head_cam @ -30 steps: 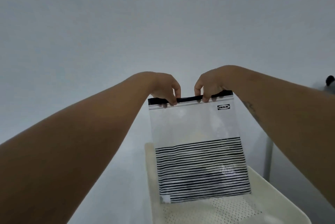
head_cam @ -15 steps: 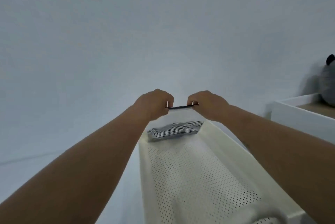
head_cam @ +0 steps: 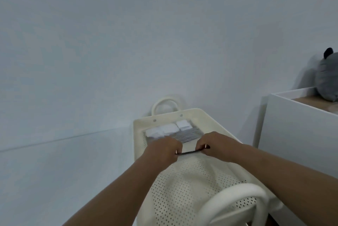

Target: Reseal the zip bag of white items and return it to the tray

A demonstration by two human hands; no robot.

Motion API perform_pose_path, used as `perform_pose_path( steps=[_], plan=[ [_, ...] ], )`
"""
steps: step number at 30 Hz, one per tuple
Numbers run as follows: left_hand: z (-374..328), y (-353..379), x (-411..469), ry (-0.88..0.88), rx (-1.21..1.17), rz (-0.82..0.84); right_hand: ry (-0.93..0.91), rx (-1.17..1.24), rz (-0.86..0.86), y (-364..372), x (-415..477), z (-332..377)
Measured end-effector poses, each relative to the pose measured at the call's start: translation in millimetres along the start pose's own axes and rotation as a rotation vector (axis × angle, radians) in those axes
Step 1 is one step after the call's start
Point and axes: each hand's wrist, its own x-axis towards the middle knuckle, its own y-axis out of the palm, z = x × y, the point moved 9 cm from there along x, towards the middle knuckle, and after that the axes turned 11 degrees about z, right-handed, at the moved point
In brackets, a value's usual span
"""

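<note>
The left hand [head_cam: 163,150] and the right hand [head_cam: 212,145] are each closed in a pinch on the dark zip strip [head_cam: 190,152] of the zip bag [head_cam: 184,135], which lies flat at the far end of the perforated cream tray [head_cam: 192,185]. The white items [head_cam: 169,128] sit inside the bag at its far edge. The return looks nearly done; whether the seal is fully pressed shut cannot be told, and letting go remains.

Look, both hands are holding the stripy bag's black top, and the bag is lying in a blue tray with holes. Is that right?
Almost. The tray is cream-white, not blue; the head view shows it. The rest holds: the left hand and right hand both grip the black top of the striped bag, which lies in the perforated tray.
</note>
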Motion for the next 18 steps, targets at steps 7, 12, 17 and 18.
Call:
perform_pose_path(
  steps=[7, 12, 17, 18],
  plan=[
    [-6, 33, -14, -0.039, -0.034, 0.157, 0.012, -0.034, 0.085, 32, -9, 4],
    [-3, 38, -19, -0.093, -0.033, 0.138, -0.023, -0.052, 0.090, 39, -14, 8],
    [-1, 37, -26, -0.087, -0.076, 0.145, 0.001, 0.070, 0.053, 30, -18, 3],
    [3, 34, -26, -0.106, -0.096, 0.130, 0.016, 0.134, 0.005, 22, -16, 1]
  ],
)
